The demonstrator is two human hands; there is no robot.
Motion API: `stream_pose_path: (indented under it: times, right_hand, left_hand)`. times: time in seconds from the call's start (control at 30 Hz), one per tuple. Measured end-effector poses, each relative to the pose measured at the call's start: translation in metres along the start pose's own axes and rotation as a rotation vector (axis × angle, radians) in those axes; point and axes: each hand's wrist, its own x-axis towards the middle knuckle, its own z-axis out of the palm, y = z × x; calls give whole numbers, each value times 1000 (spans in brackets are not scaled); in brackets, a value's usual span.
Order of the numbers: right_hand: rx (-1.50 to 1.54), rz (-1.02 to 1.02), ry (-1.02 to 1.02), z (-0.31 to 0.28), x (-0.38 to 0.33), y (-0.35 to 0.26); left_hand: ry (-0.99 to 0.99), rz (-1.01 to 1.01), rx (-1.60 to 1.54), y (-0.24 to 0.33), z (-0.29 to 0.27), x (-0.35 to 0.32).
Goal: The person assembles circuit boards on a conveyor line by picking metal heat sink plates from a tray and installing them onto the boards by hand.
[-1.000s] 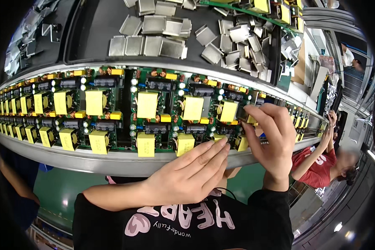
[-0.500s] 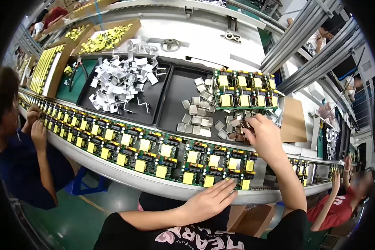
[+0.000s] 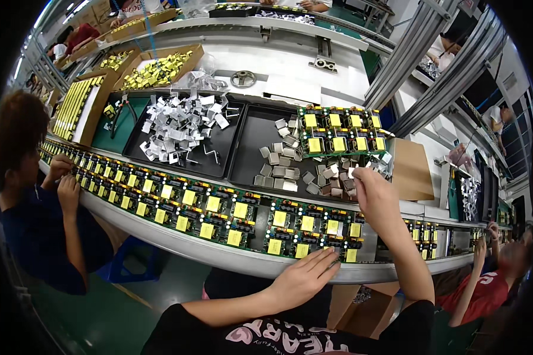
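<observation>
My left hand (image 3: 307,275) lies flat with fingers stretched over the near edge of a green circuit board panel (image 3: 342,241), which carries yellow transformers and sits on the conveyor rail. Above the front of the black tray, my right hand (image 3: 376,195) is closed in a pinch on a small silver metal clip (image 3: 352,173), mostly covered by the fingertips. Loose U-shaped metal clips (image 3: 281,171) lie in that tray (image 3: 251,127), left of and below the pinch. Another populated board panel (image 3: 340,131) rests across the tray's right part.
More board panels (image 3: 189,198) line the conveyor to the left. A second tray holds bent silver brackets (image 3: 180,127). Behind are cardboard boxes of yellow parts (image 3: 160,68) and pliers (image 3: 119,112). A cardboard piece (image 3: 411,168) stands right. Co-workers sit at the left (image 3: 44,225) and right (image 3: 479,287).
My right hand has lifted slightly off the clip pile, and a silver clip now shows at its fingertips. My left hand stays at the board's edge. The whole view has shifted a little.
</observation>
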Motion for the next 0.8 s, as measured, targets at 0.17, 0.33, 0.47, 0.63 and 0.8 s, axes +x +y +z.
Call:
stream_pose_path:
  times: [0.17, 0.33, 0.47, 0.63, 0.8]
  right_hand:
    - [190, 180, -11, -19, -34, -8]
    - [389, 419, -108, -36, -50, -13]
    - [456, 395, -121, -30, -57, -10]
    - [416, 358, -108, -31, -66, -11]
    - [384, 342, -216, -32, -70, -20]
  left_hand:
    - [12, 6, 15, 2, 1, -1]
    - [-11, 9, -66, -2, 3, 3]
    - [22, -35, -55, -1, 0, 2]
    - [28, -27, 6, -6, 1, 8]
    - [14, -14, 29, -5, 2, 6]
